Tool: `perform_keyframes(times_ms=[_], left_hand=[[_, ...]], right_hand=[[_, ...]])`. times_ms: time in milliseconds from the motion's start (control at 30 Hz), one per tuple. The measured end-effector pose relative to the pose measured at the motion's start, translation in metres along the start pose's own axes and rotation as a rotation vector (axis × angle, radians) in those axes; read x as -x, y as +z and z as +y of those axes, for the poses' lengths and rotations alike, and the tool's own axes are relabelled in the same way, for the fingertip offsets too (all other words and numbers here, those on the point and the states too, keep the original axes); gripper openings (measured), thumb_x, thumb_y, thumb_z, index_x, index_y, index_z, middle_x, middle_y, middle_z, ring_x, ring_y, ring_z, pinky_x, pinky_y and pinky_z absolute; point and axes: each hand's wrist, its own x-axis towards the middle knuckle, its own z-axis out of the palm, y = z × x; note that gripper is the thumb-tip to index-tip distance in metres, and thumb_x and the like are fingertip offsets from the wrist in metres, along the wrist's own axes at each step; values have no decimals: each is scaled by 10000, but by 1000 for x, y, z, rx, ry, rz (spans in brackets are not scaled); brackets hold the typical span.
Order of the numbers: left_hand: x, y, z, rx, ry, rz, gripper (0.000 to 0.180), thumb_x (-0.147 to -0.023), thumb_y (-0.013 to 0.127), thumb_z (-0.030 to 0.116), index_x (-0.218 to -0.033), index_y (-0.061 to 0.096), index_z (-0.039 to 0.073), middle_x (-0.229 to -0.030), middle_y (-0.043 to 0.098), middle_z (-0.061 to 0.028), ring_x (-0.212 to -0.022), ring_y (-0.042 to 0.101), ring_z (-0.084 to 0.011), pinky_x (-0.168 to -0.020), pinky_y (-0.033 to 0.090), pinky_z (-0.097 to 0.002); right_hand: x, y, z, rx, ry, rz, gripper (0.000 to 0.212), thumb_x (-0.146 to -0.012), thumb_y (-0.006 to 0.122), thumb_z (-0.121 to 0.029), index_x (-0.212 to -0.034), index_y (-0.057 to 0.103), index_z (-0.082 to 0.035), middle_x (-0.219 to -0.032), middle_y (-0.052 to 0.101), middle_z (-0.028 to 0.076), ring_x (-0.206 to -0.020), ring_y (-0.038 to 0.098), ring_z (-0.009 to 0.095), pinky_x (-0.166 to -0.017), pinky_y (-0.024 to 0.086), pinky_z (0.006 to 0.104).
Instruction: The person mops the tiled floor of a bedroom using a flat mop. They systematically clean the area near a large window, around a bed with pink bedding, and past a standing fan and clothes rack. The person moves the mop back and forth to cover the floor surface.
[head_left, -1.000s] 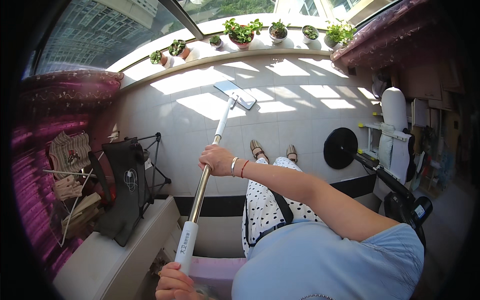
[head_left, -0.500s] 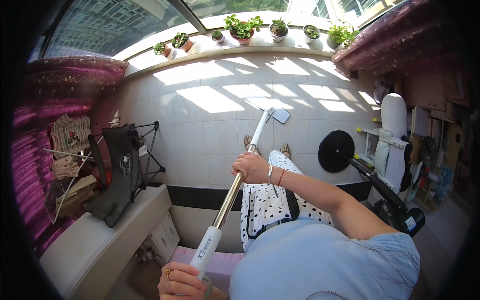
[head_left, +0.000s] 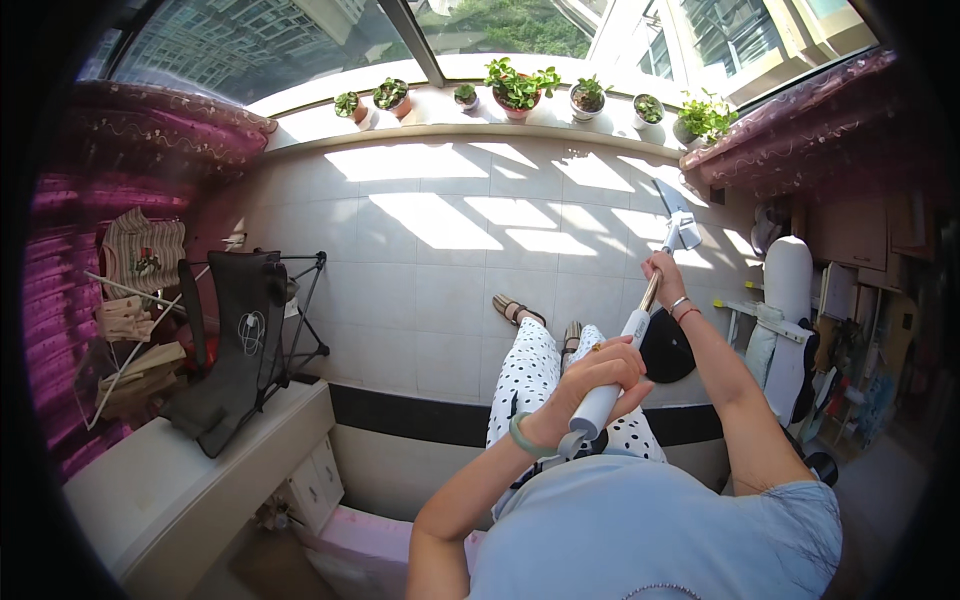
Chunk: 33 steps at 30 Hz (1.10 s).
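A flat mop (head_left: 638,322) slants up and to the right, from near my waist to the tiled floor. Its grey-white head (head_left: 683,228) rests on the tiles at the far right, below the plant ledge, in patchy sunlight. My left hand (head_left: 605,372), with a green bangle at the wrist, grips the thick white upper end of the handle. Farther down, my right hand (head_left: 660,272) is closed round the pole close to the head, arm stretched out. Both hands hold the same pole.
Several potted plants (head_left: 518,88) line the window ledge. At left stand a dark folding chair (head_left: 235,335) and a white counter (head_left: 190,490). A black round disc (head_left: 665,352) lies beside my feet, near a white stepladder (head_left: 765,318) and shelves. Purple curtains (head_left: 90,250) hang at both sides.
The mop head has swung right across the floor, from the middle to the far right. My left hand has come up and right with the grip; my right hand has reached forward. One foot has stepped.
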Motion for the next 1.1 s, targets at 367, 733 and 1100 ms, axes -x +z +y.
perform_keyframes(times_ms=[367,733,1100], left_hand=[[25,-140,87,-60,-26,300,165,-801,608,-63,-748,523,67,-709,579,-30,-777,608,-193,-997,417,-500],[69,-134,172,-409,83,943,208,-867,670,149,-741,510,111,-622,579,-10,-627,610,-166,-801,553,-464],[-45,-104,139,-651,112,1100,191,-913,601,196,-798,465,126,-624,527,17,-584,567,-136,-760,540,-415]], right_hand=[[-71,123,-139,112,-82,-283,243,-831,669,-122,-639,549,-36,-691,561,134,-742,517,327,-721,433,418],[-129,220,-305,-78,-327,-714,209,-889,629,-180,-727,589,-53,-808,605,92,-896,550,314,-785,479,385],[-246,238,-326,6,-529,-1046,210,-944,566,-277,-825,609,-109,-917,593,22,-1025,558,212,-837,431,392]])
